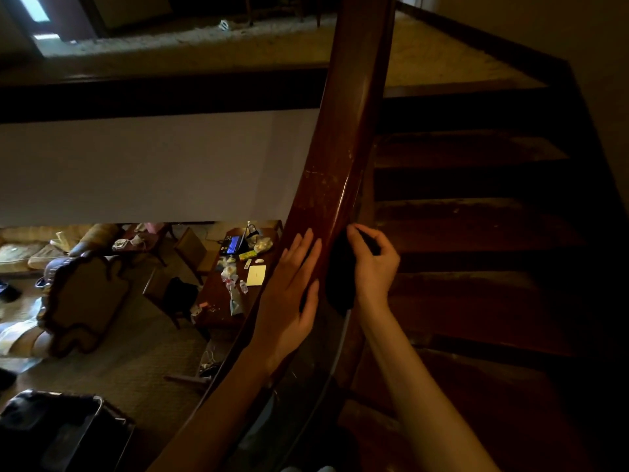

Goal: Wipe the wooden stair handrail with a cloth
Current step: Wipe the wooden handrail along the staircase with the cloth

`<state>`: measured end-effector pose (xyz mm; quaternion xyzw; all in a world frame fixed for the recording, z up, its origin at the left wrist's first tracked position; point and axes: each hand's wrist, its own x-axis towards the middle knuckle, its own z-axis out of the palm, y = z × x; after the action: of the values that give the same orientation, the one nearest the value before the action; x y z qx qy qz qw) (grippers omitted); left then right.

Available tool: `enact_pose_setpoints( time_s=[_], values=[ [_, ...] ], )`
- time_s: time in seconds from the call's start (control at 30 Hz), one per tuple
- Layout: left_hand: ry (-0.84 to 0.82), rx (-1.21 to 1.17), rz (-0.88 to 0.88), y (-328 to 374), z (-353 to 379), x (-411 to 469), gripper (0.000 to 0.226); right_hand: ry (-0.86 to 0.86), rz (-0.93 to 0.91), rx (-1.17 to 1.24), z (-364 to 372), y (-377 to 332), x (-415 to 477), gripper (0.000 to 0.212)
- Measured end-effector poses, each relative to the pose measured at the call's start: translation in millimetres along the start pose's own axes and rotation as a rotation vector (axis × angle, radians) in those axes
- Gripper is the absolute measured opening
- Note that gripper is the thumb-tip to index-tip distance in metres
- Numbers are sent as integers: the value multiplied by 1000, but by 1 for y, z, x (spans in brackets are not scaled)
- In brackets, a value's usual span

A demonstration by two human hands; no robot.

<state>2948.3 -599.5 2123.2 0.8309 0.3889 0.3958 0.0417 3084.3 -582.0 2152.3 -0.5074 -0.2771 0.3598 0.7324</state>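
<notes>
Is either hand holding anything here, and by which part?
The right hand pinches a dark cloth by its upper end, against the right side of the handrail. The left hand holds nothing; it rests flat on the handrail.

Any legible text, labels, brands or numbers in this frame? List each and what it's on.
None can be read.
laptop screen downstairs: lit blue, too small and blurred to read.
white card near it: no legible marks.
yellow packet: any print is too small to read.
handrail and dark cloth: no text visible.
</notes>
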Motion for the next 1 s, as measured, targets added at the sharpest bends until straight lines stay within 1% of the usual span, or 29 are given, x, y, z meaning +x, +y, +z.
enact_pose_setpoints(
  time_s=[0.13,0.23,0.33,0.4,0.5,0.57,0.7,0.8,0.87,1.0],
  values=[
    [5,-15,0,0,1,0,54,-23,42,29,-3,7,-7,11],
    [10,-27,-4,0,0,0,53,19,-20,39,14,-17,23,13],
    [16,-45,-32,2,-1,0,51,13,-62,20,21,-36,49,10],
    [22,-56,-28,1,-2,1,50,4,-57,-11,18,-27,41,9],
    [-3,-68,2,-3,-4,8,48,3,-4,-23,4,3,3,13],
    [-9,-56,22,-4,-2,16,49,11,-18,-22,3,11,-4,16],
    [4,-53,21,-4,3,18,50,69,-107,-20,27,-26,52,9],
    [5,-65,45,-5,2,18,51,83,-121,-31,38,-50,85,3],
    [3,-69,33,-4,2,19,51,50,-144,-35,33,-44,75,6],
    [-2,-53,-4,-2,-1,21,53,4,-114,-103,4,14,-3,16]
  ],
)
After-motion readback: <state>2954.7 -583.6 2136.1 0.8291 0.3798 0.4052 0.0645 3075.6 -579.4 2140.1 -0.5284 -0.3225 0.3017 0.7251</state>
